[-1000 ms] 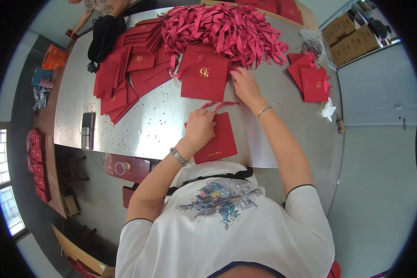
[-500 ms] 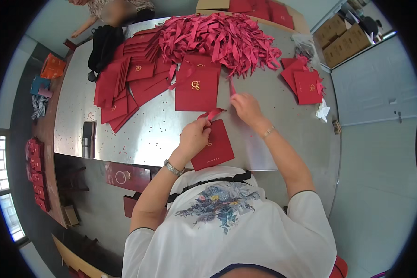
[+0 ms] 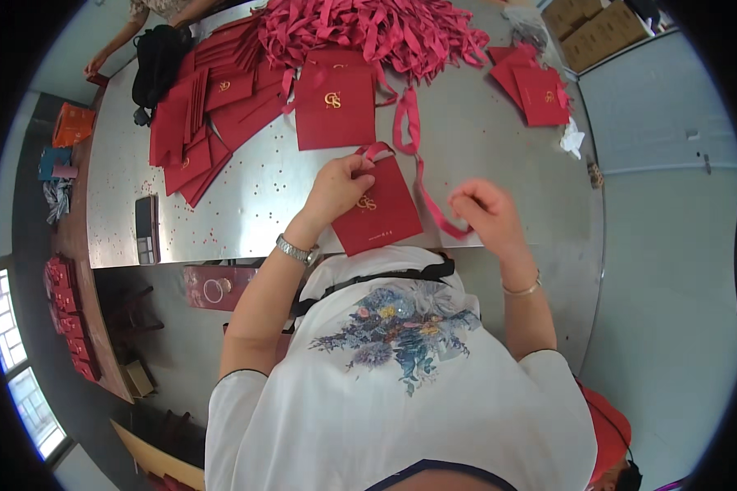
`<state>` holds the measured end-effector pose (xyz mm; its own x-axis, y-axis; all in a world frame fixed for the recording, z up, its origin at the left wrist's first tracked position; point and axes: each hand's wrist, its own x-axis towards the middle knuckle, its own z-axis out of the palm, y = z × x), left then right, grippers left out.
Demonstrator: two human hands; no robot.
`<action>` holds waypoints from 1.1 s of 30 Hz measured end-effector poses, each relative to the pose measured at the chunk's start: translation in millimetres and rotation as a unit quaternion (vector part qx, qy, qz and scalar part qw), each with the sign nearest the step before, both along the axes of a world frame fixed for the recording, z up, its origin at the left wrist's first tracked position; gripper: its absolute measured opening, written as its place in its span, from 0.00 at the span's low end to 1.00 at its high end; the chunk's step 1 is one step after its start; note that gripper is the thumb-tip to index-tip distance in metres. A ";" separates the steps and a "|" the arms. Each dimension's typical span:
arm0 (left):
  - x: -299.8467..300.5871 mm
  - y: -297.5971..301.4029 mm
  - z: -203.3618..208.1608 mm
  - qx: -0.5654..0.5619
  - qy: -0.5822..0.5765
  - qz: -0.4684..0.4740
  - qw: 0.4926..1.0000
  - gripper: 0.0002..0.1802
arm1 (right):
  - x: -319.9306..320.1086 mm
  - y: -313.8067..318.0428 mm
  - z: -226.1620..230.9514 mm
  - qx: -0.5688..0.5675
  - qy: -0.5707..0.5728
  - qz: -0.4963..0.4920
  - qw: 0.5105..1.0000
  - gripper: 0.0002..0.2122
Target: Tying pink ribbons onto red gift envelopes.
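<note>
Mostly speckled metal table (image 3: 246,196) w/ red bags (image 3: 213,123), grey floor (image 3: 671,245).

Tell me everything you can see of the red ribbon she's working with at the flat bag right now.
The red ribbon is a flat, narrow strip that looks like satin. One end loops at the top edge of the flat red paper bag, under the left hand that pins it there. From the loop it runs slack across the grey table in a bend down to the right hand, which pinches its other end. It looks smooth, not knotted.
</note>
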<state>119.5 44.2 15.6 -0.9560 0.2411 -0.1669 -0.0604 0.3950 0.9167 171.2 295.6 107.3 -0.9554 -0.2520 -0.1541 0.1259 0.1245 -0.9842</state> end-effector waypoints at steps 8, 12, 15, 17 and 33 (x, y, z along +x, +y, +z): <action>10.1 0.0 6.1 0.015 0.030 0.002 0.999 0.11 | -16.3 -68.8 -62.4 0.131 0.090 -0.043 0.986 0.08; 8.0 -6.3 16.5 0.025 -0.002 -0.006 1.000 0.12 | -16.5 -79.1 -62.3 0.211 0.124 -0.026 0.969 0.08; 6.6 -7.9 17.6 -0.004 -0.013 -0.025 1.000 0.13 | -20.8 -84.0 -60.5 0.217 0.107 -0.043 0.969 0.08; 7.0 -5.4 15.1 -0.044 0.005 -0.031 0.999 0.14 | -23.6 -85.5 -61.1 0.239 0.116 -0.041 0.963 0.08; 32.2 10.0 27.4 -0.107 0.148 -0.042 0.982 0.13 | -30.1 -92.6 -45.1 0.512 0.289 0.117 0.800 0.06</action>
<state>151.7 54.2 43.0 -0.9489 0.3099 0.0592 0.2363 0.5735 0.7844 141.1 202.9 62.2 -0.8865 -0.4592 0.0567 -0.4588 0.8567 -0.2357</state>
